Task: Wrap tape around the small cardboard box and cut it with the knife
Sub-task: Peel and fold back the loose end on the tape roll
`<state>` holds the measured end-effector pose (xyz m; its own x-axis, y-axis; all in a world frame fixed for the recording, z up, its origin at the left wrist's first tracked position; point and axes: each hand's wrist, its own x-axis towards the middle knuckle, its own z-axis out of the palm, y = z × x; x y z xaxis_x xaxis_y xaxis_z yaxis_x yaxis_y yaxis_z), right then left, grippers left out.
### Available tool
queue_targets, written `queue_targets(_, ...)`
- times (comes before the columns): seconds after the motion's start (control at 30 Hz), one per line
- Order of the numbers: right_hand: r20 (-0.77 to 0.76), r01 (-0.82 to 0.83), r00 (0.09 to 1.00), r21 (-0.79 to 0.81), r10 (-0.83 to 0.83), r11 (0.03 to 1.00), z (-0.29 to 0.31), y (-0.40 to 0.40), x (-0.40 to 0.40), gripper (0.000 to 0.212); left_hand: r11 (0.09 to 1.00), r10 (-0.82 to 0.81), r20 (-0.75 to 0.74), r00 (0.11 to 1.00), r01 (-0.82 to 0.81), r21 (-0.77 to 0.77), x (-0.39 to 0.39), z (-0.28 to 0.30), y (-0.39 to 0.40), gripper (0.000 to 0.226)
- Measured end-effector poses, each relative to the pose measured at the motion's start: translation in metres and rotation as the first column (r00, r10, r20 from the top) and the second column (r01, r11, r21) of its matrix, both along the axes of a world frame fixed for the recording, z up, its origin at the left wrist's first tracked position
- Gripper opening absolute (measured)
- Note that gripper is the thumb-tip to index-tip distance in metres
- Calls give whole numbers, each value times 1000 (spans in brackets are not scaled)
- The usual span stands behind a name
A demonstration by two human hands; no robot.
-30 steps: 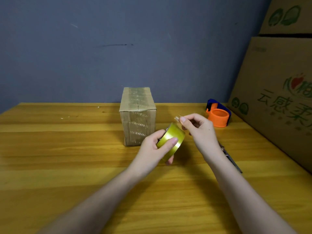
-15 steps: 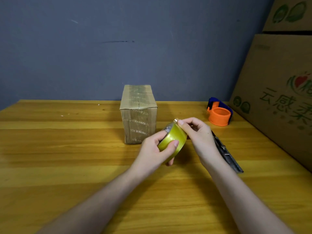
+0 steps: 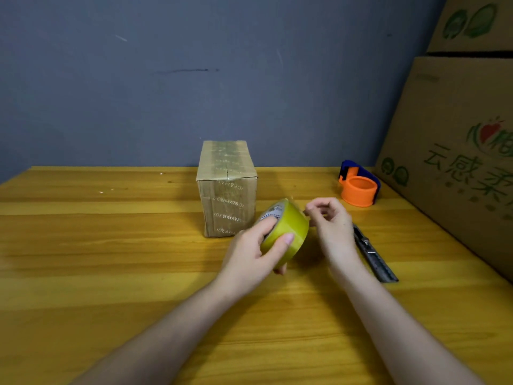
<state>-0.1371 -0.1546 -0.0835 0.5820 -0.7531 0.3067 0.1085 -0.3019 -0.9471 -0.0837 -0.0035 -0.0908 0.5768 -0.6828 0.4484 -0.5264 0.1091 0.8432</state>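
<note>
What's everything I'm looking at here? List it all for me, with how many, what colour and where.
small cardboard box: 1, brown, already taped on top, standing on the table near the far edge
tape roll: 1, yellowish clear, held above the table just in front of the box
knife: 1, dark grey, lying on the table to the right of the hands
tape dispenser: 1, orange and blue, far right of the table
large cartons: 2, brown with green and red print, stacked at the right edge
table: 1, yellow wood
wall: 1, grey-blue, behind the table
left hand: 1, grips the tape roll
right hand: 1, fingers curled at the roll's right edge; the tape end is too small to see
</note>
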Motion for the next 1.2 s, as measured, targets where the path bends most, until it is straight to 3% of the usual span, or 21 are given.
queue_targets(0.07, 67, 100, 994, -168, -90, 981, 2, 3, -5, 12, 1000, -21, -27, 999, 21, 20, 0, -1, -2, 28)
queue_targets(0.13, 108, 105, 992, -331, -73, 938, 5, 12, -10, 23, 998, -11, -38, 999, 13, 54, 1, -4, -4, 46)
queue_targets(0.27, -113, -119, 992, -592, 64, 797, 5, 36, -9, 48, 977, 98, 158, 983, -125, 173, 2, -3, -8, 75)
queue_targets(0.4, -250, -153, 968, -682, -32, 715, 3, 46, -6, 66, 885, 86, 403, 911, -255, 389, -1, -2, -9, 79)
queue_targets(0.53, -231, -68, 965, -673, -122, 736, 11, 49, -9, 67, 879, 20, 510, 860, -258, 401, -13, 2, -11, 84)
queue_targets(0.73, -258, -115, 966, -509, -23, 853, 16, 45, -12, 68, 876, 25, 669, 743, -339, 343, -14, 8, -7, 73)
queue_targets(0.9, -223, -276, 945, -150, 239, 949, 13, 29, -6, 66, 916, -2, 780, 625, -311, 251, -12, 2, -3, 52)
queue_targets(0.97, -201, -376, 907, 13, 370, 927, 20, 24, -9, 64, 925, -17, 812, 584, -299, 234, -13, 2, -3, 47)
queue_targets(1.07, -241, -565, 766, 191, 596, 803, 30, 17, -20, 67, 933, -91, 847, 524, -251, 256, -18, 0, -3, 43)
queue_targets(1.13, -258, -632, 695, 225, 671, 741, 30, 14, -25, 65, 933, -109, 868, 485, -252, 258, -19, 0, -3, 41)
queue_targets(1.2, -259, -634, 699, 208, 667, 745, 30, 14, -25, 66, 935, -93, 879, 467, -262, 238, -19, 1, -2, 40)
